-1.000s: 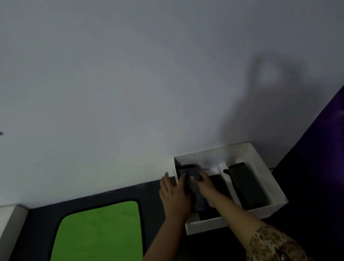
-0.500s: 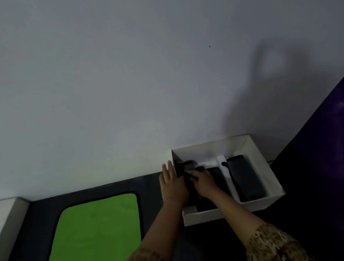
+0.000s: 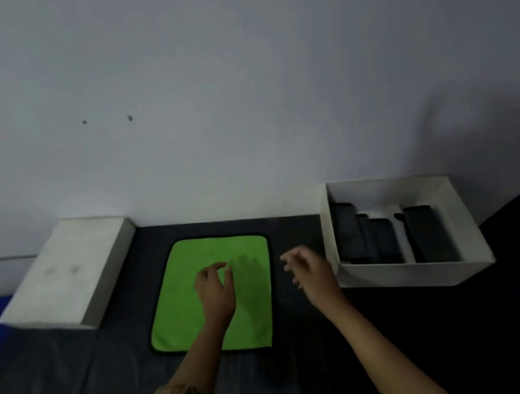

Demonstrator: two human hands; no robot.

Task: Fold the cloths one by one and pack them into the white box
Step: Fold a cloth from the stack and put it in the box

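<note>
Hands empty: we see left hand [image 3: 215, 290] loosely curled above green cloth [image 3: 187, 307], right hand [image 3: 313, 272] relaxed beside white box [image 3: 405, 274]; no writing readable.

**Count of things on the desk**

One green cloth [image 3: 211, 288] lies spread flat; take it as the landmark. To its right stands one open white box [image 3: 425, 271]. Inside that box are folded dark cloths [image 3: 368, 239]: three can be told apart in a group on the side nearer the green cloth, and one more on the far side, four in all, though the dim light makes the exact number uncertain. To the left of the green cloth sits one closed white box [image 3: 68, 272]. Two hands are in view: one left hand [image 3: 214, 287] above the green cloth, one right hand [image 3: 310, 269] just right of it. One desk [image 3: 78, 382] carries everything.
</note>
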